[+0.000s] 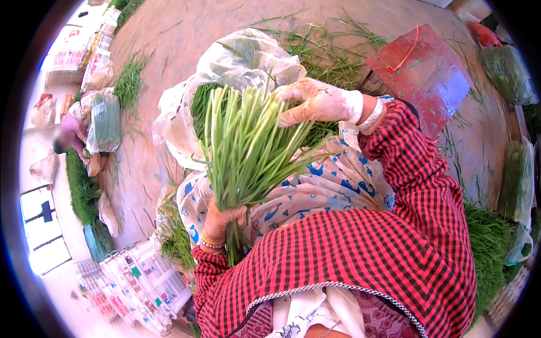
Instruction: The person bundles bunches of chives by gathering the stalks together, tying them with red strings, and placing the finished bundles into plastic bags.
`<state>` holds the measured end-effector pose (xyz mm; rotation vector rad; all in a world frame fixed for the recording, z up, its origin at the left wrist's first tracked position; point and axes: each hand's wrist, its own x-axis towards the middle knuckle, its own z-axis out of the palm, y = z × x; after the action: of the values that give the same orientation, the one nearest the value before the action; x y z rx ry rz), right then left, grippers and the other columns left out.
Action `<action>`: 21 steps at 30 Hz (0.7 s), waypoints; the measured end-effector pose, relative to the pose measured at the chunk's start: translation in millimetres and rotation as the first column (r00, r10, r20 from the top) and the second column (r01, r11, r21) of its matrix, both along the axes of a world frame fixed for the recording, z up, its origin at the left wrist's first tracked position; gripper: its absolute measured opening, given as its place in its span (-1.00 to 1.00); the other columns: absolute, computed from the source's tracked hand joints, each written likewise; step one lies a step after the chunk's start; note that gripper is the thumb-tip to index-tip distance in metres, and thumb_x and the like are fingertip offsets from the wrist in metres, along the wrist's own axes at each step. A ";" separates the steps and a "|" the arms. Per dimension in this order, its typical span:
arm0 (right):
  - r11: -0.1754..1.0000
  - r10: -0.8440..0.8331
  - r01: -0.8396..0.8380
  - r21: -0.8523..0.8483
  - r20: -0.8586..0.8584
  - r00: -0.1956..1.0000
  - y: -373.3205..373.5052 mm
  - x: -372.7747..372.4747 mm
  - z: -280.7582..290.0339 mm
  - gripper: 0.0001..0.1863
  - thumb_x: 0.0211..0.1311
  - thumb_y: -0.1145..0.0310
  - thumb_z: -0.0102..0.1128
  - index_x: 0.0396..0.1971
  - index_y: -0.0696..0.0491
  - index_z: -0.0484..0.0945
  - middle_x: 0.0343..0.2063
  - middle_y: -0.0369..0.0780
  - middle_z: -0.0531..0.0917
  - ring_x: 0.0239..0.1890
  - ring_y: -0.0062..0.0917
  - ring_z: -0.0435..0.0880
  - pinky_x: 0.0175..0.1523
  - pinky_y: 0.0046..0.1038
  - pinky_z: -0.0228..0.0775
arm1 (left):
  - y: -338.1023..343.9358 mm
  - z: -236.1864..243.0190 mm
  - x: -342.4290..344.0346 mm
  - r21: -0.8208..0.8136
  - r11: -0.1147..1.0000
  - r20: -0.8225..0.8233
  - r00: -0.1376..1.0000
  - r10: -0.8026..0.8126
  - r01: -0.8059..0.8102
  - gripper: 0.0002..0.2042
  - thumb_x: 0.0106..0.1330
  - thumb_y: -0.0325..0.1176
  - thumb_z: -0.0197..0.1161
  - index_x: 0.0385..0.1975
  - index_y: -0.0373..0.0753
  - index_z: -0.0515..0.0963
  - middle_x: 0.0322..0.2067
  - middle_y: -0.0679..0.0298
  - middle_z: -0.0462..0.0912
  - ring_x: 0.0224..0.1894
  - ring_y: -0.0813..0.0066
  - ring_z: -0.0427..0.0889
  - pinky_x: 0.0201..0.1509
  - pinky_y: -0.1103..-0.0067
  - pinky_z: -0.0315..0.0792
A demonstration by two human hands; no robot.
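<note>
My left hand (221, 221), with a beaded bracelet at the wrist, is wrapped round the narrow lower part of a bunch of chives (242, 152). The bunch stands roughly upright over my lap, its pale cut ends fanned out at the top. Beside those ends is my right hand (318, 101) in a stained white glove, thumb and fingers parted, the fingertips touching the outer stalks. Just beyond the bunch, a clear plastic bag (174, 129) holds more green stalks. A white cloth with blue patterns (315, 180) covers my lap.
A red stool (422, 73) stands at the far right. Loose stalks (324, 53) litter the floor. Stacked newspapers (146, 276) lie at the near left, heaped greens (484, 248) at the right. Another person (73, 132) sits at the far left near a bagged bundle (105, 123).
</note>
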<state>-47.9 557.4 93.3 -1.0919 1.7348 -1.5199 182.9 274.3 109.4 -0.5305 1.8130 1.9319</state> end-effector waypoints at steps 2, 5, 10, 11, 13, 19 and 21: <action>0.994 -0.081 0.088 -0.065 0.101 0.992 10.5 0.4 -2.3 -0.83 0.28 0.31 0.27 -0.25 0.09 0.62 -0.17 -0.28 0.67 -0.05 -0.62 0.56 0.11 -0.50 0.36 | -1.7 0.4 -5.6 0.095 0.995 -0.006 1.000 -0.025 0.026 -0.66 0.09 -0.50 0.36 -0.11 -0.39 0.51 -0.36 0.08 0.70 -0.67 0.57 0.46 -0.60 0.67 0.33; 0.935 -0.231 0.278 -0.221 0.216 0.949 26.5 -9.8 0.0 -0.90 0.27 0.44 0.21 -0.25 0.08 0.59 -0.09 -0.20 0.68 -0.01 -0.54 0.58 0.16 -0.47 0.38 | 0.9 2.6 -9.7 0.152 0.988 0.023 0.999 -0.030 0.026 -0.58 0.10 -0.42 0.38 -0.05 -0.41 0.48 -0.33 -0.02 0.71 -0.70 0.59 0.44 -0.62 0.69 0.31; 0.795 -0.484 0.590 0.138 -0.441 0.756 79.4 -51.4 -59.1 -0.76 0.26 0.34 0.23 -0.13 0.11 0.57 -0.09 -0.18 0.66 0.00 -0.42 0.60 0.22 -0.38 0.35 | -13.8 -15.3 -5.0 0.495 0.868 0.062 0.998 0.023 -0.051 -0.45 0.25 -0.19 0.31 0.14 -0.42 0.38 -0.31 -0.01 0.67 -0.73 0.65 0.37 -0.65 0.70 0.24; 0.616 -0.411 0.774 0.143 -0.781 0.471 67.0 -34.0 -56.2 -0.66 0.26 0.27 0.26 -0.03 0.13 0.54 -0.10 -0.18 0.65 0.00 -0.41 0.60 0.21 -0.37 0.38 | -17.0 -17.8 -4.2 0.547 0.834 0.070 0.997 0.042 -0.073 -0.45 0.28 -0.18 0.28 0.14 -0.42 0.37 -0.30 0.00 0.66 -0.73 0.65 0.36 -0.66 0.70 0.22; 0.797 -0.556 0.583 0.155 -0.185 0.810 50.0 -22.7 -30.1 -0.62 0.27 0.24 0.28 0.00 0.12 0.54 -0.11 -0.22 0.64 -0.02 -0.47 0.59 0.15 -0.39 0.41 | -19.7 -20.8 -2.7 0.649 0.753 0.082 0.994 0.077 -0.112 -0.46 0.33 -0.16 0.22 0.16 -0.43 0.35 -0.27 0.03 0.65 -0.74 0.67 0.35 -0.66 0.70 0.18; 0.863 -0.449 0.501 0.058 -0.366 0.815 1.7 24.4 20.3 -0.52 0.18 0.12 0.37 0.02 0.05 0.52 -0.47 -0.32 0.59 -0.39 -0.62 0.56 -0.25 -0.51 0.43 | -20.9 -34.9 -3.1 0.643 0.756 0.117 0.991 0.063 -0.124 -0.48 0.35 -0.18 0.20 0.17 -0.42 0.34 -0.22 0.03 0.65 -0.70 0.64 0.42 -0.64 0.70 0.23; 0.878 -0.403 0.469 0.093 -0.384 0.831 -12.5 27.9 23.1 -0.41 0.13 0.02 0.37 0.08 0.03 0.49 -0.58 -0.20 0.57 -0.53 -0.47 0.59 -0.35 -0.44 0.44 | -19.8 -30.8 -1.1 0.601 0.792 0.116 0.992 0.052 -0.111 -0.48 0.33 -0.19 0.21 0.16 -0.42 0.35 -0.21 0.01 0.65 -0.69 0.63 0.45 -0.63 0.71 0.26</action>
<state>-20.0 544.9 116.4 -0.9535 2.4648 -1.4345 181.8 254.6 78.6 -0.4646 1.0185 2.3460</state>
